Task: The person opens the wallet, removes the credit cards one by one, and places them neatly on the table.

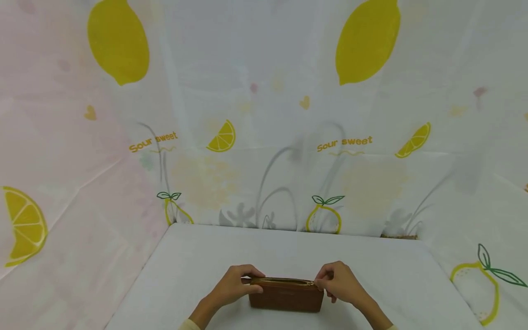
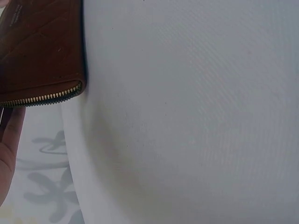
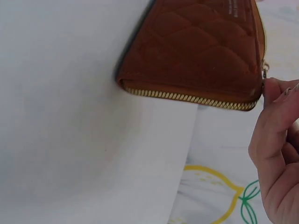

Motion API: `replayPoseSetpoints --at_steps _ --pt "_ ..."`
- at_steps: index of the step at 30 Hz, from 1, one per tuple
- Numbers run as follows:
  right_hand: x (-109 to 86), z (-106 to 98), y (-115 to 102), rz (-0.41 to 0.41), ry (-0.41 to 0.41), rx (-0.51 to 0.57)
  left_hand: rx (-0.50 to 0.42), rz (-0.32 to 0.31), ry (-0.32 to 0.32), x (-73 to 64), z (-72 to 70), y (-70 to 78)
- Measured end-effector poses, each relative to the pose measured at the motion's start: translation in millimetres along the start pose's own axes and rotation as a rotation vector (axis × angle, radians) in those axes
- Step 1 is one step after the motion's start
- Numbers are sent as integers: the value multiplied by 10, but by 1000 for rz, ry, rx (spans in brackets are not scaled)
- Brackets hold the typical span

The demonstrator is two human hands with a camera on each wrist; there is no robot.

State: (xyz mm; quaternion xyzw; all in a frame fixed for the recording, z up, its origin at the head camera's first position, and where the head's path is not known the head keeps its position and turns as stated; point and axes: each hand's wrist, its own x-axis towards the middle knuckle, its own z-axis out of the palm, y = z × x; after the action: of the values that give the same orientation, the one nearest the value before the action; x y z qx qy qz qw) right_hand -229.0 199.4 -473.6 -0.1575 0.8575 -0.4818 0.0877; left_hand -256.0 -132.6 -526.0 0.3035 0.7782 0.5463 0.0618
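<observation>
A brown quilted zip-around wallet (image 1: 286,298) stands on its long edge on the white table. My left hand (image 1: 233,286) grips its left end, thumb on the near face and fingers behind. At the top right corner, my right hand (image 1: 341,284) pinches the zipper pull, next to the gold slider (image 3: 265,66). Along the top edge, the zipper gapes to the left of the slider. Down the right end, the gold teeth (image 3: 187,97) are meshed. The left wrist view shows the teeth (image 2: 42,99) at the left end standing apart. The wallet's inside is hidden.
The white tabletop (image 1: 198,247) extends around the wallet. Behind it and on both sides hangs a pale cloth (image 1: 264,183) printed with lemons and lettering. A small brown strip (image 1: 399,237) shows at the table's back right edge.
</observation>
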Motion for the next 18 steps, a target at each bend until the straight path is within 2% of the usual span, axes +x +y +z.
replayPoseSetpoints --at_steps 6,11,18 --pt "-58 -98 97 14 6 -19 -9 46 -2 2 3 -6" --pt "-115 -166 203 27 4 -47 -13 47 -7 11 0 -23" --pt "-167 -7 470 96 -49 -86 10 38 -9 9 -8 -17"
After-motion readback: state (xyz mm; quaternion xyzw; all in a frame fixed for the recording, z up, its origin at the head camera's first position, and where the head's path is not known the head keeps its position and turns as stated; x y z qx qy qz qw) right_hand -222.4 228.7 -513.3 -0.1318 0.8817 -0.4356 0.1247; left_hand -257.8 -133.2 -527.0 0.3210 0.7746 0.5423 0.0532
